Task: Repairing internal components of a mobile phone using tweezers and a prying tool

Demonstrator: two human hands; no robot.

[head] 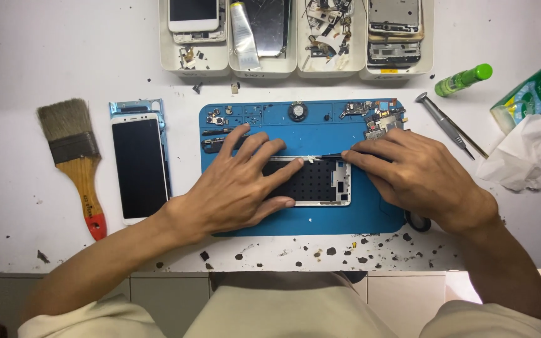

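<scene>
- Blue rubbery repair mat [358,216], rectangular, with small moulded compartments along its far edge, lying on a white tabletop [20,75] speckled with dark chips near the front.
- Stripped phone frame [320,181] at mat centre: pale metal rim, dark dotted inner panel, flat and rectangular, long side running left to right.
- Left hand [239,184] spread flat over frame's left end, fingers fanned and loosely apart, index tip pressing on the upper rim, thumb along the lower edge; holding nothing, only pinning the frame down.
- Right hand [417,175] just right of frame, fingers drawn together and pinched on a thin dark tool [330,157], likely tweezers, tip touching the frame's upper rim near the left index fingertip.
- Wooden-handled paintbrush [73,156] with grey bristles, far left.
- Smartphone [138,166] with glossy black screen, between brush and mat.
- White plastic trays [295,69] of phone parts beyond the mat.
- Green-capped bottle [464,78], metal tweezers [449,125], crumpled white tissue [527,153] off to the right.
</scene>
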